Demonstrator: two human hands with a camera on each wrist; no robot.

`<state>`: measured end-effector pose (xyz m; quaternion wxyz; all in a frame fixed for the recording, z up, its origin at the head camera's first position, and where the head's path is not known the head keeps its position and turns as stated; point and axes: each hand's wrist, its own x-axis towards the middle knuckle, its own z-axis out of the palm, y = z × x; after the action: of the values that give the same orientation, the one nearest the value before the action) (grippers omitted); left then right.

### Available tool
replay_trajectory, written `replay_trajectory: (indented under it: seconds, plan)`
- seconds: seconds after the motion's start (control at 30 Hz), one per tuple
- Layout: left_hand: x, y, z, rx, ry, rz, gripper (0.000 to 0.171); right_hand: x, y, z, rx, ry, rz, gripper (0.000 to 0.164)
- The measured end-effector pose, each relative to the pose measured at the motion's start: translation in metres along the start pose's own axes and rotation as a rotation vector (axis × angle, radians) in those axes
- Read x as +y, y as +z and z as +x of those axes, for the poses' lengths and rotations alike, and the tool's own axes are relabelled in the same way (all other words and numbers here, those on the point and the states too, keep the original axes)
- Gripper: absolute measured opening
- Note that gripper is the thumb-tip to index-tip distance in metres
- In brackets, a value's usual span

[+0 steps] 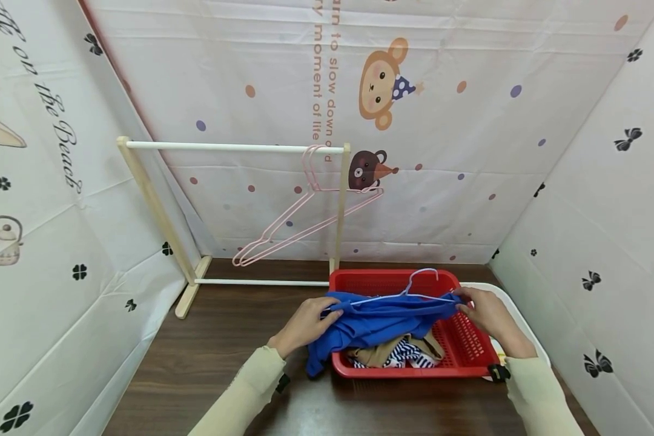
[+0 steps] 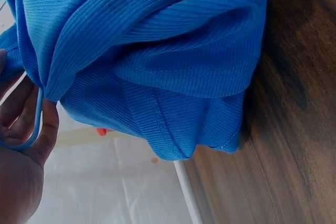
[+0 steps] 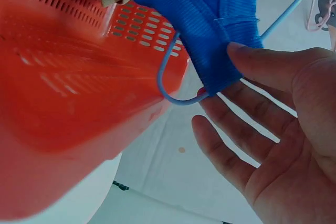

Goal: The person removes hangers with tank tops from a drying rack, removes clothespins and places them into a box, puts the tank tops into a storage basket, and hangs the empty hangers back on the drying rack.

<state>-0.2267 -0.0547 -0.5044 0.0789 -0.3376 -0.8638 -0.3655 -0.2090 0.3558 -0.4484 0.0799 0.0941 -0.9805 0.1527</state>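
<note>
A blue ribbed garment (image 1: 384,324) hangs from a light blue hanger (image 1: 411,282) over the red basket, with the hook upward. My left hand (image 1: 307,322) pinches the garment near the hanger's left end. In the left wrist view, the hanger's rounded end lies across the fingers of the left hand (image 2: 26,124), and the loose cloth droops past the basket. At the other end my right hand (image 3: 273,114) pinches a narrow band of the garment between thumb and fingers. The hanger's curved tip sticks out beyond that band.
The red basket (image 1: 409,372) holds tan and striped clothes (image 1: 406,354). A white container (image 1: 523,315) stands partly behind its right side. Pink hangers (image 1: 275,233) hang at the right end of a rack's white rail (image 1: 223,147). Patterned sheets surround the dark wooden table (image 1: 196,375).
</note>
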Motion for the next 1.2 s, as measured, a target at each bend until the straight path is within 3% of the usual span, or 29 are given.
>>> replay_trajectory:
  seconds: [0.17,0.53,0.9,1.2]
  plan:
    - [0.000,0.002,0.000,0.003,0.002,-0.018,0.027,0.004,-0.001,-0.001,0.028,-0.006,-0.002,0.015]
    - [0.001,-0.006,-0.005,-0.016,-0.042,-0.037,0.038,0.013,-0.003,-0.003,0.055,0.002,0.011,0.013]
    - [-0.007,-0.009,-0.010,0.062,0.062,-0.018,0.024,0.019,-0.007,-0.009,0.047,0.063,0.045,0.017]
    - [-0.009,-0.011,-0.012,0.038,0.038,-0.025,0.025,0.035,-0.004,-0.014,0.068,0.067,0.064,0.015]
